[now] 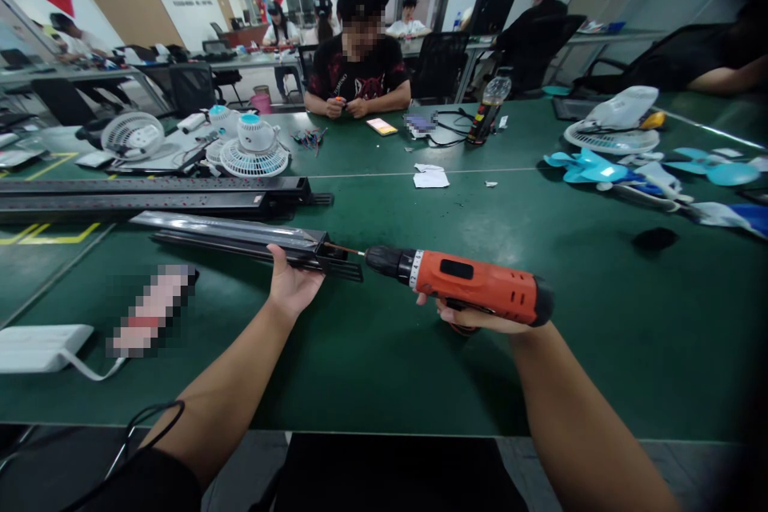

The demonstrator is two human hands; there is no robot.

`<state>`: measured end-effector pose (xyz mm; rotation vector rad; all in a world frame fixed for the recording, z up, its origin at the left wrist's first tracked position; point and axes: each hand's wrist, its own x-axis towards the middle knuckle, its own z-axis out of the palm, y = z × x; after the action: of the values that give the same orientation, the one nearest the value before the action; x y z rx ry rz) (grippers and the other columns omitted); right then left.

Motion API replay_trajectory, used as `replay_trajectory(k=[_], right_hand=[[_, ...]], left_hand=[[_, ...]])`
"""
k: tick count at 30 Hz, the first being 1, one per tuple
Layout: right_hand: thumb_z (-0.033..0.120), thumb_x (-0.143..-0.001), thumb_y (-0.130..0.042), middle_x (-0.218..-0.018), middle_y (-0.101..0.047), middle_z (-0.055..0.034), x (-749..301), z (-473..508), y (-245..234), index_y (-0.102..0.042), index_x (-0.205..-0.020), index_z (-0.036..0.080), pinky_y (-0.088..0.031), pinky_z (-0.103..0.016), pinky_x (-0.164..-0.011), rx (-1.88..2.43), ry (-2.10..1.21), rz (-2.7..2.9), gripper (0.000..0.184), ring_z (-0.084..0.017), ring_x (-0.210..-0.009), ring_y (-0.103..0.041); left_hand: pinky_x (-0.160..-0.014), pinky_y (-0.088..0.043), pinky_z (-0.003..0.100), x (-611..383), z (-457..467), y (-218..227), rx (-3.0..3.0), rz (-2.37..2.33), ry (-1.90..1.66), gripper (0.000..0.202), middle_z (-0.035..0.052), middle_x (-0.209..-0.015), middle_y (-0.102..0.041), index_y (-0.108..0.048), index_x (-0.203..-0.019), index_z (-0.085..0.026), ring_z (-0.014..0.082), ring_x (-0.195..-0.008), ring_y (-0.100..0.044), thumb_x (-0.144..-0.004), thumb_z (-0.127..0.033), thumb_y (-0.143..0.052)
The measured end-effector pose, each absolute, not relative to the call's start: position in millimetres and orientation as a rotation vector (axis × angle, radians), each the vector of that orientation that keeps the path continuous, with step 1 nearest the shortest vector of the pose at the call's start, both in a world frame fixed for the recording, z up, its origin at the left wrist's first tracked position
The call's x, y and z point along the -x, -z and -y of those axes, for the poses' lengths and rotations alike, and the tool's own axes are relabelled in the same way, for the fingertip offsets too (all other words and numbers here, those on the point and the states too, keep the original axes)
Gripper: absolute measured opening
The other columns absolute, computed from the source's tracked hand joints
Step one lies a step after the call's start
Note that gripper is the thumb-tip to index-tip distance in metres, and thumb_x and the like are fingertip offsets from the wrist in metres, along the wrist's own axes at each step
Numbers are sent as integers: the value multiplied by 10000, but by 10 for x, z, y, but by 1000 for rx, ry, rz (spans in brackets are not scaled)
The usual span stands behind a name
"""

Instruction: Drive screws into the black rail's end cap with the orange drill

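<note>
- The person's left hand holds the right end of a long, black metal rail with a glossy top; the thumb lies up against its near side, while the other fingers are mostly hidden beneath it.
- The right hand is wrapped round the handle of an orange-and-black cordless drill; the drill lies level, pointing left.
- A long, thin drill bit runs from the chuck to the rail's open end; its exact contact there is too small to tell.
- The rail is left of the drill, above a dark green tabletop; longer black perforated rails lie just beyond it; a white rectangular power bank lies nearer, to the left.
</note>
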<state>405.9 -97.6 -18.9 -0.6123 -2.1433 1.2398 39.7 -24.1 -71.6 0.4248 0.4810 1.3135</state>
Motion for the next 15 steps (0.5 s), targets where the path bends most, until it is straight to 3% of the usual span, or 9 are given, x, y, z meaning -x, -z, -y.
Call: replay_trajectory(k=[3, 6, 10, 15], right_hand=[[298, -1084, -631, -935, -734, -27, -4058, 967, 212, -662, -1287, 209, -596, -223, -501, 622, -1285, 2090, 224, -82, -530, -613], [290, -1077, -644, -1051, -759, -66, -4052, 961, 212, -681, -1234, 201, -628, -243, -549, 600, -1199, 2077, 185, -99, -608, -663], [261, -1057, -674, -1057, -774, -58, -4039, 973, 163, -685, -1251, 201, -668, -271, -630, 632, -1097, 2087, 204, -109, -660, -690], [201, -1025, -701, -973, -767, -38, -4021, 1003, 113, -714, -1208, 193, -657, -254, -623, 687, -1063, 2089, 183, -95, -621, -666]], left_hand=[[-1063, -577, 481, -396, 240, 709, -433, -497, -1316, 787, 120, -1163, -827, -762, -1300, -185, 361, -1196, -752, -812, -803, -759], [-1069, -573, 483, -400, 239, 712, -437, -505, -1324, 798, 128, -1157, -826, -761, -1299, -168, 359, -1193, -751, -819, -805, -750], [-1027, -594, 458, -411, 234, 721, -433, -489, -1327, 766, 119, -1129, -833, -775, -1264, -174, 328, -1115, -776, -854, -817, -699], [-1030, -596, 459, -419, 226, 730, -435, -455, -1334, 714, 99, -1097, -841, -789, -1241, -210, 331, -1140, -775, -882, -815, -664]])
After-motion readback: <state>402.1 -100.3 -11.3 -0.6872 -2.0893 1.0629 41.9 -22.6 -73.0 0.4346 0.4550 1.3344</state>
